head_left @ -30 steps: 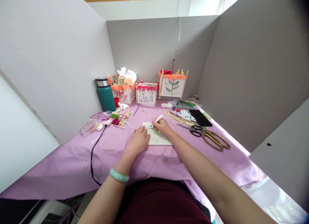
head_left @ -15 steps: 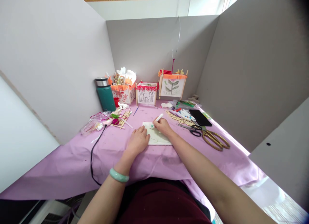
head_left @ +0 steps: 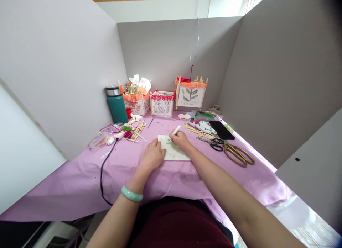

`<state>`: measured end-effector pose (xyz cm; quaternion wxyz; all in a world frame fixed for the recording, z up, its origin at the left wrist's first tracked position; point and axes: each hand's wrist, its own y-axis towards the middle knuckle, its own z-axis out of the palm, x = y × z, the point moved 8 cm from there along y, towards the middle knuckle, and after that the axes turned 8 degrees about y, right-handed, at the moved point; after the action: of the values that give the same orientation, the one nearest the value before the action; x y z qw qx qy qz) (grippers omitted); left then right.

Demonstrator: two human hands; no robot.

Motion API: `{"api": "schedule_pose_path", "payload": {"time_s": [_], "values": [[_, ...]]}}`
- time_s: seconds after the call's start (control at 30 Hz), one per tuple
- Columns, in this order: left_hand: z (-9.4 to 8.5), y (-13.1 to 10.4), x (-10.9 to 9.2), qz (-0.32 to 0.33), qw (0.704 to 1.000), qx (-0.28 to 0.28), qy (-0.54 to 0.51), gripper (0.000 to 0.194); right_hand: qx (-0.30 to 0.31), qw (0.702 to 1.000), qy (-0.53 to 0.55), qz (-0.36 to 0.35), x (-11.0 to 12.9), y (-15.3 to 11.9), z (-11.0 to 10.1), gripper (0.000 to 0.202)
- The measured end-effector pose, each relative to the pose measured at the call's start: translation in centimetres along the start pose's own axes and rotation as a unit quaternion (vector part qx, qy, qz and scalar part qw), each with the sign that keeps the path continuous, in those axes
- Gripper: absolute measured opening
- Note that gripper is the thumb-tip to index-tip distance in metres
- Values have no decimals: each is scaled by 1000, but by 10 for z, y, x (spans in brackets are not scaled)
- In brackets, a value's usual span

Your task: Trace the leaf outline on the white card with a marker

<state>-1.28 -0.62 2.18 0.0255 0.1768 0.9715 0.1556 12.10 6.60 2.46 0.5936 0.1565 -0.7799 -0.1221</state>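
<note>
The right hand [head_left: 181, 140] pinches a white marker [head_left: 173, 133], its green tip on the pale paper square [head_left: 175, 153] at the purple cloth's [head_left: 80, 184] centre, while the left hand [head_left: 153, 156] lies flat, fingers together, on the sheet's 9 o'clock edge; gold scissors [head_left: 238, 154] lie at 3 o'clock, with no legible writing anywhere.

A small pale square of paper [head_left: 175, 153] lies flat on the purple-covered tabletop [head_left: 80, 184]. A white marker [head_left: 173, 133] leans tilted, green tip touching its far edge.
</note>
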Motion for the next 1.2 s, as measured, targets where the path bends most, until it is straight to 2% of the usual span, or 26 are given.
{"api": "schedule_pose_path", "payload": {"time_s": [0.3,0.63,0.8,1.03,1.2], "values": [[2,1,0,1,1000,1,-3,34,50,998,50,3,4,-5,11,17],[0,0,0,2,1000,3,11,34,52,998,34,8,-2,-2,11,14],[-1,0,-1,4,1000,-3,9,32,45,998,34,-6,3,-4,8,14],[-5,1,1,21,999,-20,-31,36,100,994,37,-32,15,-9,16,12],[-1,6,10,10,996,-35,-77,31,174,983,25,-49,28,-26,23,17]]}}
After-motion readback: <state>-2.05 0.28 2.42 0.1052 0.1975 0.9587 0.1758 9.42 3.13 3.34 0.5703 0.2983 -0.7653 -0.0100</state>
